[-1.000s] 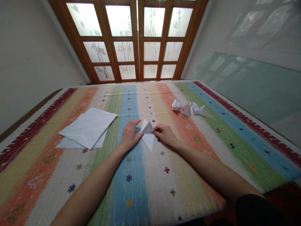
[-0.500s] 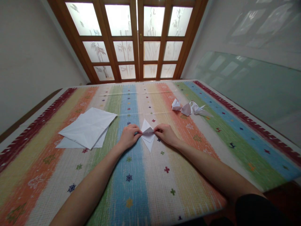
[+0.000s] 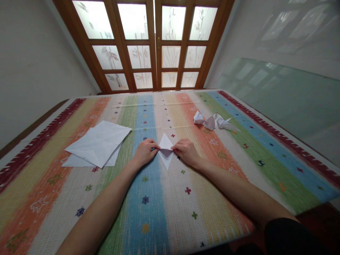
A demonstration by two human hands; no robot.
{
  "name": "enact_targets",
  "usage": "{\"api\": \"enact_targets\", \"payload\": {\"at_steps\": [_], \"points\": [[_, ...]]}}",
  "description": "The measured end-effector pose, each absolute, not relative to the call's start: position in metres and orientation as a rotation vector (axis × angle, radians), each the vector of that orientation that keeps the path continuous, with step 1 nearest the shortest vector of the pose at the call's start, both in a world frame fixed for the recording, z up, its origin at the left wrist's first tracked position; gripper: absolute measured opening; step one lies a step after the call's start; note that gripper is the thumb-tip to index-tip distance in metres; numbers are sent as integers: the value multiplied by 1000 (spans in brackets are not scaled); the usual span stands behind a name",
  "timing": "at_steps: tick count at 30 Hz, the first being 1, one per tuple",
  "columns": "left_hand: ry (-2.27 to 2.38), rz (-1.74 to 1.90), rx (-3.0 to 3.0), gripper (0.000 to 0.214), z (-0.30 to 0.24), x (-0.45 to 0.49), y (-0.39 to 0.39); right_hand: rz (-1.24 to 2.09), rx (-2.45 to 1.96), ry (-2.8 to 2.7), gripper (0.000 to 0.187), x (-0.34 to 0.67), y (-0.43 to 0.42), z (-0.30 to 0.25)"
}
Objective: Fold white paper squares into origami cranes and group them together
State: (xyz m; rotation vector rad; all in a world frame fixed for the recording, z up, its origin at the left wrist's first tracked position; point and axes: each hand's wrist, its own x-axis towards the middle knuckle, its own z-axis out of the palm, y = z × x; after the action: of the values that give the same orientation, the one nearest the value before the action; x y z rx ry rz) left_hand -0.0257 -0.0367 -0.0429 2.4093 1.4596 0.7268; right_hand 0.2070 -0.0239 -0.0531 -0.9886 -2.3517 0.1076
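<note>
A folded white origami paper [image 3: 166, 141] lies on the striped tablecloth in front of me, kite-shaped, with points facing away from me and toward me. Across its middle a flap is partly lifted, with a shaded fold beneath it. My left hand [image 3: 145, 151] pinches the paper's left corner between thumb and fingers. On the opposite side, my right hand [image 3: 186, 150] grips the right corner the same way. Both forearms rest low over the cloth.
Flat white paper sheets [image 3: 99, 143] lie stacked askew on the left. Several folded paper pieces [image 3: 212, 121] sit together at the back right. The striped tablecloth [image 3: 145, 219] covers the table. Beyond it stand wooden doors with frosted panes [image 3: 170, 57]; a glass panel [image 3: 281, 92] leans along the right wall.
The lifted flap has come down flatter, its edge now running nearly straight between the two hands. My right hand has moved slightly left, closer to the left one.
</note>
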Motion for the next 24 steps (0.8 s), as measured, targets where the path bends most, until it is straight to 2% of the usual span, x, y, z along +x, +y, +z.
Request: {"api": "enact_targets", "payload": {"at_steps": [4, 8, 15, 24], "points": [[1410, 598, 2666, 17, -41, -30, -40, -147, -818, -2500, 16, 209, -27, -51], [1353, 509, 2906, 20, -40, -32, -45, -241, -726, -2575, 17, 211, -29, -49], [1319, 302, 3092, 15, -34, -29, -48, -230, -669, -2599, 16, 215, -29, -51], [1341, 245, 3088, 13, -31, -28, -51, -134, -735, -2656, 21, 215, -30, -54]]}}
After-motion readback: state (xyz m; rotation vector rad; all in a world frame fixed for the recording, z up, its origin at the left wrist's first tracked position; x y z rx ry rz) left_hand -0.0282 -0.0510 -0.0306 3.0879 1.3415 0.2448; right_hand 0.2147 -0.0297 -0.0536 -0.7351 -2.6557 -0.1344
